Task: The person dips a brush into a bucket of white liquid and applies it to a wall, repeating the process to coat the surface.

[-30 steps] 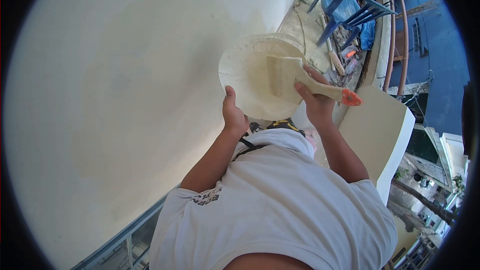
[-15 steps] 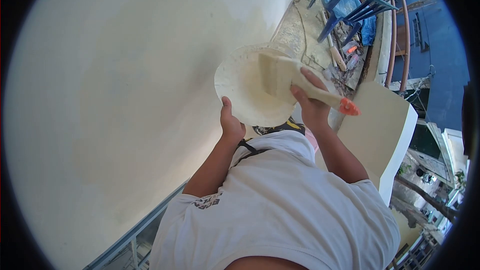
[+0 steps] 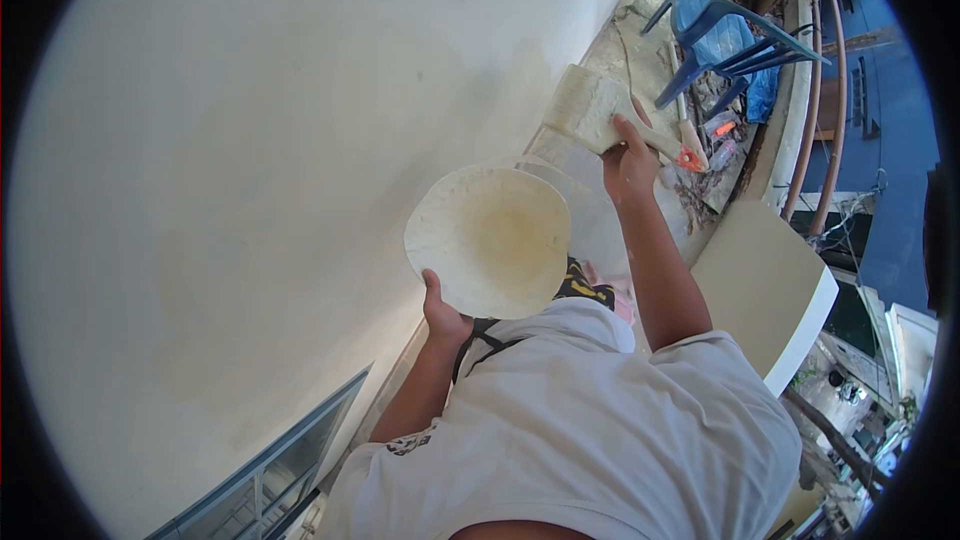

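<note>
My left hand (image 3: 441,312) grips the lower left rim of a round, pale bowl (image 3: 488,242), its thumb over the edge. A thin yellowish wetness shows on the inside of the bowl. Up and to the right, my right hand (image 3: 632,162) is closed around the handle of a wide paint brush (image 3: 588,108). The brush has pale bristles pointing up-left and a red-orange handle end. It is apart from the bowl, close to the large pale wall (image 3: 270,170), which shows darker damp-looking patches.
A blue plastic chair (image 3: 720,35) with blue sheeting stands at the upper right, among debris and bottles (image 3: 722,140). A cream ledge (image 3: 765,275) lies at my right. Brown pipes (image 3: 812,110) run beyond it. A grey-framed window (image 3: 290,460) is at the lower left.
The brush has left its place over the bowl and moved up, toward the wall, in my right hand. The bowl, in my left hand, sits lower in view.
</note>
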Demonstrator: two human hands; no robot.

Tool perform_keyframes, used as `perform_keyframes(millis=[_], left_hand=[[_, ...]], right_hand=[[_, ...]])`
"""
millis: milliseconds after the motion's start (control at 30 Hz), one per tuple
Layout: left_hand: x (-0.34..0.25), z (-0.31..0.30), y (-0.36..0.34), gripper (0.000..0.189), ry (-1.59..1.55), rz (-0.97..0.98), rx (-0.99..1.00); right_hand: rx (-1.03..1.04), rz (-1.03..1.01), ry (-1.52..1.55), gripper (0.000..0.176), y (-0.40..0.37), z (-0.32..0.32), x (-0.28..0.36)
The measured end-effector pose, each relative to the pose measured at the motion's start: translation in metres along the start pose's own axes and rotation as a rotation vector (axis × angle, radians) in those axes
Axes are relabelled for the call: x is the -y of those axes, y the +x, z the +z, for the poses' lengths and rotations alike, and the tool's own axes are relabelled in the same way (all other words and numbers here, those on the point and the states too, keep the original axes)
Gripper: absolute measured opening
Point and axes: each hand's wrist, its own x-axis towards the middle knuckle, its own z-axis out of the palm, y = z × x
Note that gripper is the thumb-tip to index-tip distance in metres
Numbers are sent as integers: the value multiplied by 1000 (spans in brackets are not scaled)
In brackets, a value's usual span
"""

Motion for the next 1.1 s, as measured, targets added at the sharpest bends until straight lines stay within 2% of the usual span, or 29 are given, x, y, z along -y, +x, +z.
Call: perform_keyframes(millis=[133,233,333,400,433,500,600,700,767,833,900,1033,1100], left_hand=[[5,-4,-22,67,-55,80,-115],[7,-9,-32,70,-90,84,-180],[5,-16,-35,70,-122,111,-166],[4,-21,-35,70,-131,103,-183],[4,-23,-34,70,-140,98,-183],[2,-26,-32,70,-151,85,-183],[-2,-29,-36,70,-166,86,-178],[-4,-30,-41,70,-164,106,-149],[-7,-32,-41,70,-148,126,-136],[-6,-31,-41,71,-147,97,-223],[-1,-36,-38,70,-146,107,-214],[-6,-30,-37,70,-135,103,-226],[-4,-35,-38,70,-152,108,-198]], right_hand=[[-96,86,-78,51,76,5,-76],[-130,-1,-13,50,106,42,-115],[-28,-73,5,50,97,97,-89],[92,-139,18,52,85,104,-60],[141,-153,27,53,79,100,-49],[111,-179,-45,52,80,84,-50],[-51,-152,-130,50,91,49,-91],[-65,-130,-207,48,104,55,-126],[-27,-127,-259,47,98,80,-112],[110,-163,-94,47,85,103,-78],[136,-179,-82,47,83,97,-59],[58,-203,-77,48,105,51,-74],[-86,-160,-186,45,120,28,-105]])
